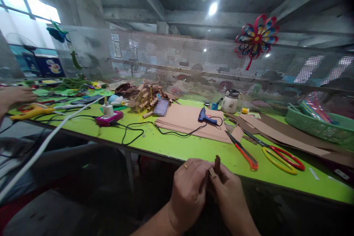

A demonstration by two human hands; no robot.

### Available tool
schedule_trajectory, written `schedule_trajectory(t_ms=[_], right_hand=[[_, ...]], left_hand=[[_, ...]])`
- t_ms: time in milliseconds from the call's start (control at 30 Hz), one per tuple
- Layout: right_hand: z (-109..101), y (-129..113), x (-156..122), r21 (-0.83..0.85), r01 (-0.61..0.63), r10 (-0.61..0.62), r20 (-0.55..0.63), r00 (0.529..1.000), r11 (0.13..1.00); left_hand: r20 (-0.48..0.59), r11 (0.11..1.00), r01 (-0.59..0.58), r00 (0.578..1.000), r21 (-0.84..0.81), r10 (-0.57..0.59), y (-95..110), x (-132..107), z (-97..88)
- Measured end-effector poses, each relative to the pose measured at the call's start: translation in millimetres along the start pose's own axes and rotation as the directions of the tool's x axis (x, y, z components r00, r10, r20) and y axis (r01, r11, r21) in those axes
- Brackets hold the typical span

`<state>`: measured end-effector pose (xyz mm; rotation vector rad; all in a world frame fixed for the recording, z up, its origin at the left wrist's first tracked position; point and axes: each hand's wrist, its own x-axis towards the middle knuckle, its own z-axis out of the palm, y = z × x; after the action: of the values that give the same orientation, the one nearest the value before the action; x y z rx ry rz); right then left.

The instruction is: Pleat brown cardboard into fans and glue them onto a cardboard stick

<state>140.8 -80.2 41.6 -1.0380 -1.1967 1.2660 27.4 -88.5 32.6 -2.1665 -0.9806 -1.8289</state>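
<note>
My left hand [190, 188] and my right hand [228, 188] meet just below the front edge of the green table [171, 143]. Both have their fingers pinched together on a small brown cardboard piece [217, 165] that sticks up between them. A ring shows on one finger of my left hand. Nearest on the table are the orange-handled cutter [243, 152] and the scissors with red and yellow handles [279, 155], lying to the right of my hands.
A blue glue gun [206, 117] rests on brown cardboard sheets [188, 120] with its black cord trailing left. A pink power strip [109, 118], a green basket [318, 123], a white jar [229, 103] and another person's hand [15, 96] at far left.
</note>
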Motion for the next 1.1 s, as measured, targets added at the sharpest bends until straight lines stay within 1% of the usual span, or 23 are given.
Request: schedule_trajectory(t_ms=[200, 367, 500, 600, 767, 900, 967, 1100], right_hand=[[1.1, 0.0, -0.6, -0.091, 0.085, -0.097, -0.137, 0.986, 0.992], [2.8, 1.3, -1.6, -0.078, 0.102, -0.115, -0.177, 0.978, 0.992], [4.8, 5.7, 0.8, -0.075, 0.112, -0.125, -0.208, 0.97, 0.991], [6.6, 9.8, 4.0, -0.057, 0.112, -0.122, -0.201, 0.972, 0.992], [9.7, 13.2, 7.7, -0.007, 0.077, -0.077, -0.178, 0.981, 0.997], [10.2, 12.0, 8.5, 0.026, 0.066, -0.06, -0.184, 0.981, 0.998], [9.0, 9.8, 7.9, 0.022, 0.058, -0.053, -0.172, 0.984, 0.998], [5.7, 2.8, 3.8, 0.033, 0.028, -0.023, -0.127, 0.992, 0.999]], left_hand=[[0.025, 1.0, -0.005, 1.0, 0.003, 0.004, 3.9, 0.0, 5.0], [-0.012, 1.0, -0.001, 1.0, 0.014, 0.002, 5.8, -1.3, 10.2], [-0.05, 1.0, 0.025, 0.998, 0.015, -0.025, 5.9, -1.3, 13.5], [-0.058, 0.999, 0.041, 0.998, 0.028, -0.039, 4.2, -2.9, 15.5], [-0.059, 0.998, 0.052, 0.997, 0.037, -0.05, 0.3, -6.2, 19.1], [-0.082, 0.999, 0.024, 0.996, 0.045, -0.02, -1.8, -4.6, 19.5], [-0.063, 0.999, 0.032, 0.998, 0.039, -0.03, -2.4, -3.0, 17.8], [0.001, 0.994, 0.11, 0.994, 0.005, -0.11, -0.9, -0.6, 12.6]])
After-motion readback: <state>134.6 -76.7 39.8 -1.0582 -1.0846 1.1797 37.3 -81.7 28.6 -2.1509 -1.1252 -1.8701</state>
